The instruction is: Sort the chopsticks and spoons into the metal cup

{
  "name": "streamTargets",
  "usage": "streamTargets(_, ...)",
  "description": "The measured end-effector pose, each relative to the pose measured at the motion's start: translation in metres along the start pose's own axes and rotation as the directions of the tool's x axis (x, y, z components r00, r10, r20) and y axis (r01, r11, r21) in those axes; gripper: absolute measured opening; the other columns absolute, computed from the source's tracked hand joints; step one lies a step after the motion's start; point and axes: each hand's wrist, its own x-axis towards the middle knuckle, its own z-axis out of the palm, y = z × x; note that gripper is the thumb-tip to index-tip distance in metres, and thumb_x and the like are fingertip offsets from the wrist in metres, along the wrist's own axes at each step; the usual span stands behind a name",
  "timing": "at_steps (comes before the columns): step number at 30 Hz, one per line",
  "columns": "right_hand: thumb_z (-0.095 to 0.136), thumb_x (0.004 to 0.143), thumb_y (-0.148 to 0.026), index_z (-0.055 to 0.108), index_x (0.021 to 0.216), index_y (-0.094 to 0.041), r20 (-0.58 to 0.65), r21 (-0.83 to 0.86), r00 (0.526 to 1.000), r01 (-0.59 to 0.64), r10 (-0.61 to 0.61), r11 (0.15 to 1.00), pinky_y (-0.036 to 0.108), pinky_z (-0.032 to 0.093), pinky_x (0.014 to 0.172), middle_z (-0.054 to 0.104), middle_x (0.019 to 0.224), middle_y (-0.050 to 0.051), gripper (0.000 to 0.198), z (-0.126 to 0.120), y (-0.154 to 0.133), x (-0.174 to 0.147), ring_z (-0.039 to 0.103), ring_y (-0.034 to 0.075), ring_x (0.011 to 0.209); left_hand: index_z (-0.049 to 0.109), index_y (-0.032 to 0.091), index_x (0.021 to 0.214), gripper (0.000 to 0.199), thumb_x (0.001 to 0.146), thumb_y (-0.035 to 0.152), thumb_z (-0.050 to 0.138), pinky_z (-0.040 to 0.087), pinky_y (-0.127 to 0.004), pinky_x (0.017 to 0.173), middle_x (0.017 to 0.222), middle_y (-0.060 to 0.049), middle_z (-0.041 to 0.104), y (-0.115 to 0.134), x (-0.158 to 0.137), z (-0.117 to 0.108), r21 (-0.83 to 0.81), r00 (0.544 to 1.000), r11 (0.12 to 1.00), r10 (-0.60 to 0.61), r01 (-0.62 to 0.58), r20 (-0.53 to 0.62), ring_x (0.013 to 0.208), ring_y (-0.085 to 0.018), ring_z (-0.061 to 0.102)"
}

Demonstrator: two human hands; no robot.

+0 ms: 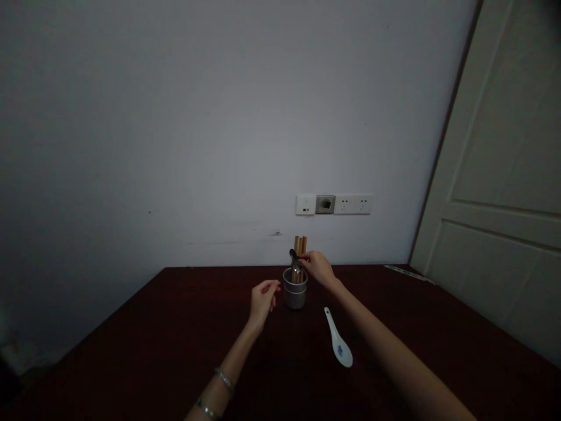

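A grey metal cup [295,297] stands upright on the table and holds several wooden chopsticks [301,242] and a shiny metal spoon [295,269]. Just above its rim, my right hand [318,268] is closed in a pinch on a small dark spoon [293,254], whose rounded end points up and to the left. Part of that spoon is hidden by my fingers. To the left of the cup, my left hand [263,298] has its fingers curled together, with nothing visible in them; it is close to the cup, apparently not touching it.
On the dark red table [184,327], a white soup spoon [337,340] with a blue mark lies to the right in front of the cup. Wall sockets [350,204] are behind. A pale panelled door [499,193] stands at the right, near a thin strip [407,272] on the table edge.
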Motion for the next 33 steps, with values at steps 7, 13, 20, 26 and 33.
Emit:
streamTargets(7, 0.051, 0.078, -0.036, 0.068, 0.090, -0.019, -0.085, 0.083, 0.996, 0.012, -0.005, 0.996, 0.026, 0.043, 0.067, 0.069, 0.088, 0.007, 0.027, -0.021, 0.020, -0.010, 0.062, 0.019, 0.077, 0.063, 0.011, 0.073, 0.038, 0.063, 0.048, 0.059, 0.022, -0.017, 0.028, 0.063, -0.002, 0.059, 0.001, -0.002, 0.001, 0.035, 1.000, 0.999, -0.007, 0.007, 0.016, 0.032, -0.003, 0.037)
streamTargets(13, 0.052, 0.076, -0.039, 0.068, 0.087, -0.020, -0.133, 0.196, 0.990, -0.019, 0.045, 0.980, 0.031, 0.045, 0.075, 0.068, 0.090, 0.006, 0.027, -0.032, 0.061, -0.063, 0.062, 0.021, 0.083, 0.062, 0.011, 0.063, 0.033, 0.069, 0.043, 0.056, 0.026, -0.017, 0.034, 0.052, 0.000, 0.056, -0.005, -0.016, 0.019, 0.170, 0.983, 0.983, 0.036, -0.067, 0.179, 0.034, -0.004, 0.037)
streamTargets(20, 0.051, 0.076, -0.038, 0.068, 0.086, -0.018, -0.009, 0.269, 0.993, -0.113, 0.120, 0.956, 0.032, 0.046, 0.076, 0.068, 0.090, 0.007, 0.027, -0.026, 0.087, -0.135, 0.062, 0.022, 0.082, 0.063, 0.009, 0.084, 0.027, 0.068, 0.031, 0.060, 0.027, -0.015, 0.031, 0.060, -0.001, 0.059, -0.034, -0.036, 0.063, 0.373, 0.885, 0.928, -0.173, 0.000, 0.432, 0.033, -0.005, 0.044)
streamTargets(26, 0.050, 0.076, -0.039, 0.068, 0.089, -0.018, 0.074, 0.284, 0.989, -0.145, 0.129, 0.948, 0.031, 0.046, 0.074, 0.068, 0.088, 0.008, 0.030, -0.029, 0.090, -0.167, 0.062, 0.021, 0.079, 0.060, 0.007, 0.087, 0.028, 0.072, 0.030, 0.058, 0.025, -0.015, 0.029, 0.057, -0.001, 0.059, -0.050, -0.024, 0.098, 0.478, 0.887, 0.876, -0.275, 0.072, 0.372, 0.031, -0.007, 0.047)
streamTargets(33, 0.052, 0.075, -0.038, 0.069, 0.087, -0.018, 0.108, 0.305, 0.986, -0.155, 0.128, 0.940, 0.029, 0.046, 0.073, 0.069, 0.085, 0.007, 0.029, -0.029, 0.092, -0.184, 0.063, 0.021, 0.077, 0.059, 0.007, 0.080, 0.021, 0.078, 0.027, 0.053, 0.023, -0.016, 0.029, 0.054, 0.001, 0.056, -0.055, -0.015, 0.113, 0.463, 0.855, 0.862, -0.388, 0.204, 0.344, 0.030, -0.006, 0.048)
